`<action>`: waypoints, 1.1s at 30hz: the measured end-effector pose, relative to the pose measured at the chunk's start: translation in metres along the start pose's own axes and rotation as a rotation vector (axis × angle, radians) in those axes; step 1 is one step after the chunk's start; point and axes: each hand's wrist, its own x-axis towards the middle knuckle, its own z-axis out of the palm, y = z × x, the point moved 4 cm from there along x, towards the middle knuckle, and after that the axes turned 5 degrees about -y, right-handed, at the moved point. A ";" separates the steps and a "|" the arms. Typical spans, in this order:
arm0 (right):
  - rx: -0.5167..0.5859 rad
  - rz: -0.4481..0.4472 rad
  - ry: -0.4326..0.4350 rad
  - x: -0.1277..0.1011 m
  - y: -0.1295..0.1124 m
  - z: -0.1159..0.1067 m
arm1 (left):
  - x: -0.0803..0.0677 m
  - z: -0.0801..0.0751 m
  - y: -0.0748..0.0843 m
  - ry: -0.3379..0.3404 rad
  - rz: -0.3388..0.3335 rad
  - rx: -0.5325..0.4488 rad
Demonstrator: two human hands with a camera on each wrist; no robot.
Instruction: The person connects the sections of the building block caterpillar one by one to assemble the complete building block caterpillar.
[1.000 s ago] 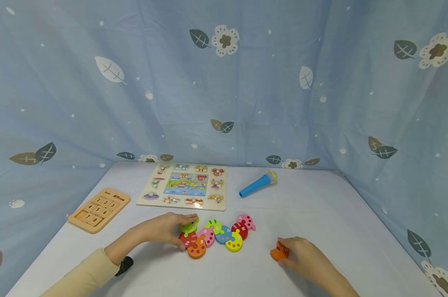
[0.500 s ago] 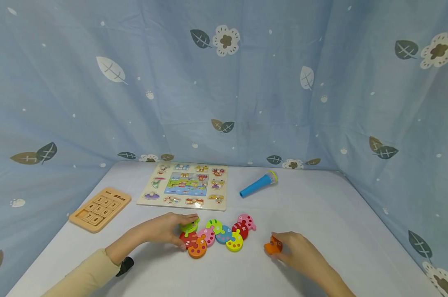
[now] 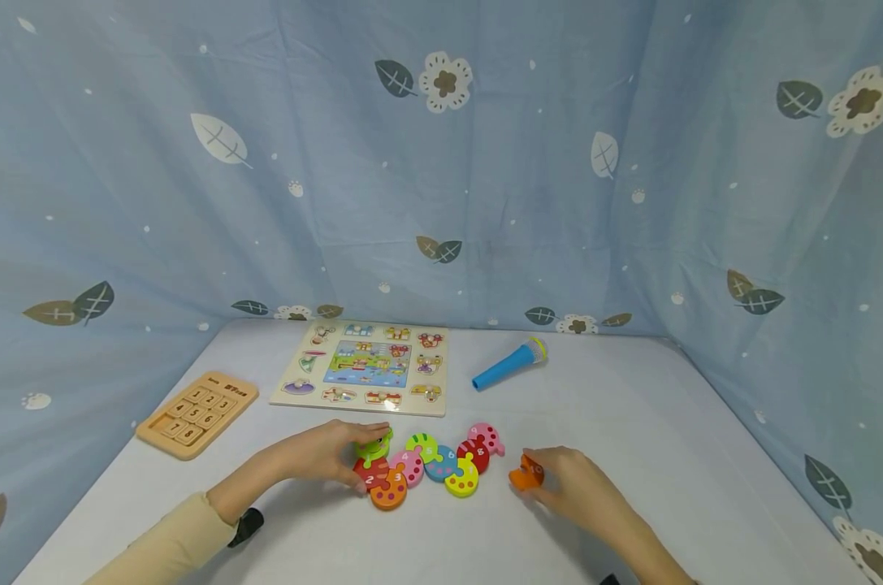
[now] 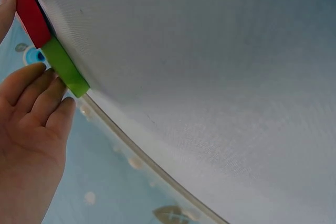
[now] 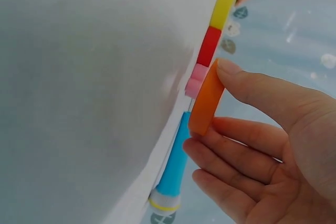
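Observation:
A wooden caterpillar puzzle [image 3: 441, 465] of joined, numbered pieces lies on the white table in the head view. My left hand [image 3: 326, 449] holds its left end, fingers at the green head [image 3: 374, 449] and thumb by the red piece 2 [image 3: 368, 475]. In the left wrist view those fingers meet the green head's edge [image 4: 65, 69]. My right hand [image 3: 583, 490] pinches an orange puzzle piece [image 3: 526, 476] marked 10, tilted, a short gap to the right of the pink piece 9 [image 3: 485, 437]. The right wrist view shows the orange piece [image 5: 206, 100] between thumb and fingers.
Behind the caterpillar are a picture peg puzzle [image 3: 435, 382] and a blue toy microphone [image 3: 503, 367]. A wooden number board [image 3: 196, 414] lies at the left. Patterned blue cloth [image 3: 499, 179] hangs around the table's back and sides.
My right hand has moved left with the orange piece, bringing it closer to the pink piece 9. My left hand and the joined caterpillar have stayed in place.

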 end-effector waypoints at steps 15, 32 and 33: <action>0.052 -0.005 0.002 0.019 -0.005 0.000 | -0.001 0.001 -0.003 0.011 0.004 -0.006; 0.087 -0.004 -0.041 0.042 -0.006 0.004 | -0.002 0.002 -0.004 0.021 0.016 -0.008; 0.089 -0.006 -0.045 0.043 -0.005 0.005 | -0.002 0.002 -0.004 0.022 0.016 -0.006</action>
